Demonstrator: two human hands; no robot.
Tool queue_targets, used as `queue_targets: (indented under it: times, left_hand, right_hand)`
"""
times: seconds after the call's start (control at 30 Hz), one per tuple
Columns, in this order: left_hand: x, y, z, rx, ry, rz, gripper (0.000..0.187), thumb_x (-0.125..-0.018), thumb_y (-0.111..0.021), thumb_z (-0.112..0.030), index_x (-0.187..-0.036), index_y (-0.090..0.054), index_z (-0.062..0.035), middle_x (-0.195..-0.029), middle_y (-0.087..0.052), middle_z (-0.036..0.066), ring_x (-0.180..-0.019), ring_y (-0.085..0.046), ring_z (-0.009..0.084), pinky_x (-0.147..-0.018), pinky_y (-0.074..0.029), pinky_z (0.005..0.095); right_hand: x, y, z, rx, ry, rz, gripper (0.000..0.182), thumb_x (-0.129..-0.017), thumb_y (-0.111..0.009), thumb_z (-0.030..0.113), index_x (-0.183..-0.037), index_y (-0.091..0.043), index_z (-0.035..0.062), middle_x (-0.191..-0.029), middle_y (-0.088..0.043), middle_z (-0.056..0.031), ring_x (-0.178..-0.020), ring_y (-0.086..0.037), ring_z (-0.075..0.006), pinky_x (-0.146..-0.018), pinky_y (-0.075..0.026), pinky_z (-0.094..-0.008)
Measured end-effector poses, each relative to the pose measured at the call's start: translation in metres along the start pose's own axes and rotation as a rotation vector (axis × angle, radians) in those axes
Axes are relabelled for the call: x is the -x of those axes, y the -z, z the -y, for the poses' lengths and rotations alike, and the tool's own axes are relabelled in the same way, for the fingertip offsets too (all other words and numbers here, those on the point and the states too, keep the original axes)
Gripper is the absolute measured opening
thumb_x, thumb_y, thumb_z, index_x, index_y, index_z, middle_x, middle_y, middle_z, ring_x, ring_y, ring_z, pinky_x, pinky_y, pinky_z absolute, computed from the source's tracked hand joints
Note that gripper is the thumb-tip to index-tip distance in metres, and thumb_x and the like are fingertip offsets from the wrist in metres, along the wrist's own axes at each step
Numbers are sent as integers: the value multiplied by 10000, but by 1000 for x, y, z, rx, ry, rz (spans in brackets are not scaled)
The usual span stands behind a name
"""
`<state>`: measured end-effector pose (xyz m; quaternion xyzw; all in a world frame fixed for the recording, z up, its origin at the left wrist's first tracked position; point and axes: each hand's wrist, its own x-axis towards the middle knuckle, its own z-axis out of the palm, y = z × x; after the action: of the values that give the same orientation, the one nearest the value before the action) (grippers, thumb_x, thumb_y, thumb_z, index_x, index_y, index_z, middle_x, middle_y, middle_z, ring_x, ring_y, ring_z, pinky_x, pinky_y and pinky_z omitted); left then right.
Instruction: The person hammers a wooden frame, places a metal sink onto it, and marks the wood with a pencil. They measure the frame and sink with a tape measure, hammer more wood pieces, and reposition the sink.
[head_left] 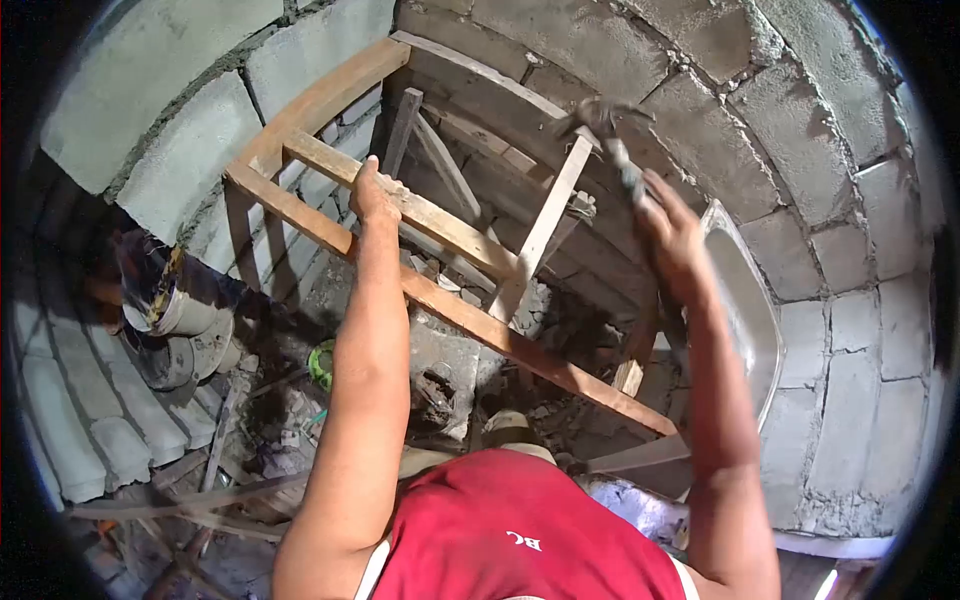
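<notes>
My left hand [374, 195] is closed around a short wooden beam [455, 232] inside a timber frame. That beam meets a pale crosspiece [552, 212] at its right end. A hammer [624, 165] is in my right hand [672, 235], its fingers wrapped round the handle. The hammer head, smeared by motion, overlaps the far end of the crosspiece in this view. Nearest to me runs the frame's long front rail [490, 325], below my left forearm. Another rail [480, 70] lies along the back wall.
Concrete block walls [830, 110] enclose the corner. A metal sink [765, 320] leans at the right, close to my right forearm. Stacked blocks [75, 420] and dirty buckets [190, 312] stand at the left. Rubble and a green ring [320, 364] lie on the floor below the frame.
</notes>
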<state>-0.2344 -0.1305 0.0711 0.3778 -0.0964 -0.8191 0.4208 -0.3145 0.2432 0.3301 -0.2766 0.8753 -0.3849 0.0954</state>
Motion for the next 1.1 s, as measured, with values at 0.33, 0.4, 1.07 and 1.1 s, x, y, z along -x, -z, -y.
queue_targets:
  times: [0.33,0.4,1.07,1.1]
  left_hand:
    - [-6,0,1,20,33,31,340,-787,-809,-238,-834,-535,-42,-687,-491,65,-492,-504,234,-458,-468,384]
    - [-3,6,2,6,37,42,341,-789,-807,-246,-827,-533,-46,-679,-481,60,-483,-495,229,-455,-464,383]
    - [6,-1,-1,-46,58,-26,417,-816,-790,-298,-1017,-556,-17,-848,-501,104,-587,-531,263,-510,-470,421]
    - [6,-1,-1,-47,56,-26,417,-816,-790,-298,-1017,-556,-17,-848,-501,104,-587,-531,263,-510,-470,421]
  right_hand:
    - [-7,-50,-31,166,-357,736,497,-963,-668,208,-1434,-553,103,-1019,-701,-44,-796,-588,-138,-735,-508,-315]
    - [-12,-41,-45,199,-102,637,482,-980,-659,202,-1438,-550,97,-1052,-693,-39,-953,-590,-128,-911,-493,-324]
    - [55,-38,-2,133,235,-155,371,-996,-623,178,-1322,-546,19,-816,-671,-118,-791,-663,-194,-752,-535,-336]
    - [66,-40,-4,-19,22,-55,329,-999,-620,185,-1273,-547,20,-802,-658,-113,-777,-654,-195,-735,-532,-345]
